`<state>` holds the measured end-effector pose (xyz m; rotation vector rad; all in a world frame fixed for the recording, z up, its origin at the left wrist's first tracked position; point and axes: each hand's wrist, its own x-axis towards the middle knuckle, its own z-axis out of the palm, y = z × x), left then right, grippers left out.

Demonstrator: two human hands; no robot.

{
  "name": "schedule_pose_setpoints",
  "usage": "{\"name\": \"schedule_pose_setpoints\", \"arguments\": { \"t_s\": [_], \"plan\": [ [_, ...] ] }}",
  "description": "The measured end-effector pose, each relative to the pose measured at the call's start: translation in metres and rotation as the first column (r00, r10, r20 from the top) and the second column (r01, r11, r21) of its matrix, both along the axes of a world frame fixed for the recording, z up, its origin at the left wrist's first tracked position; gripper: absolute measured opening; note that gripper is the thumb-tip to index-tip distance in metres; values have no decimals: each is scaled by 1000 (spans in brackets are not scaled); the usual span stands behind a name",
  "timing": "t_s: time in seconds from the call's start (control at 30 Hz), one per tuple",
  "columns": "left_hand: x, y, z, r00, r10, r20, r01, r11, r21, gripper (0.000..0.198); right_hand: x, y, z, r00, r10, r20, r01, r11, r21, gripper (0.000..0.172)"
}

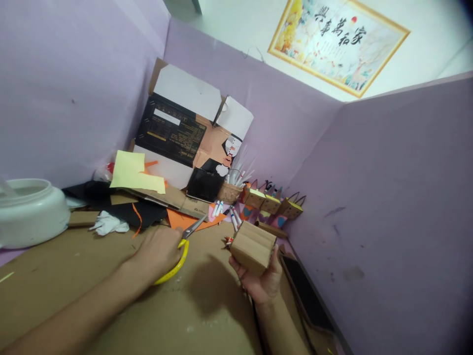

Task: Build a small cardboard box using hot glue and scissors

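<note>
My left hand (pixel 162 250) is closed around the yellow-handled scissors (pixel 181 261), low over the cardboard work surface (pixel 177 315). Their metal blades point away from me, up and to the right, near an orange paper sheet (pixel 190 220). On the right, a small box of brown corrugated cardboard (pixel 254 246) rests in my right hand (pixel 260 283), gripped from below with fingers and thumb on its sides. The box is held above the surface and casts a shadow to its left. Its underside is hidden by my palm.
A white pot (pixel 33 212) stands at far left, beside a crumpled tissue (pixel 109 223) and black paper (pixel 144 214). An unfolded carton (pixel 177 128) leans on the back wall. Markers (pixel 217 209), a basket of sticks (pixel 231 192) and decorated small boxes (pixel 272 203) line the back; a dark phone-like slab (pixel 306 291) lies right.
</note>
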<state>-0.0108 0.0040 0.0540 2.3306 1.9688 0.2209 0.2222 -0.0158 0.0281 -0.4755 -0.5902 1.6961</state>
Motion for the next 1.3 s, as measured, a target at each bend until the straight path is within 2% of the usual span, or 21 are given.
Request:
{"name": "schedule_pose_setpoints", "arguments": {
  "t_s": [0.23,0.4,0.53,0.6,0.7,0.77,0.83,0.93,1.03,1.1,1.3],
  "plan": [
    [-4,-3,-8,997,-48,-59,46,998,-33,28,-12,-3,6,998,38,-49,-41,997,-65,52],
    [-12,1,-11,998,-38,-57,36,998,-43,27,-15,2,7,996,-59,-63,55,996,-67,34],
    [-10,2,-12,998,-22,-54,22,1000,-5,27,-15,6,6,993,-97,-62,93,993,-67,30],
    [-5,0,-9,997,-49,-54,50,998,31,29,-15,6,5,994,-95,-57,92,994,-52,29],
    [4,-6,-3,985,-118,122,105,989,108,32,-17,5,5,994,-102,-33,103,995,4,29],
    [10,-12,-3,935,-198,295,157,975,159,33,-19,4,6,989,-144,-17,144,988,57,29],
    [15,-19,-9,881,-304,363,237,947,218,37,-21,4,8,981,-194,0,192,975,111,28],
    [21,-25,-25,881,-384,276,300,905,302,50,-25,3,10,970,-241,21,234,956,176,24],
    [25,-27,-35,919,-369,137,307,889,341,54,-27,2,11,966,-260,16,253,951,177,23],
    [27,-27,-34,938,-343,58,300,883,362,52,-27,2,9,965,-263,16,258,954,155,22],
    [28,-28,-16,949,-296,-109,315,886,340,48,-27,2,4,954,-298,40,289,945,154,26]
  ]
}}
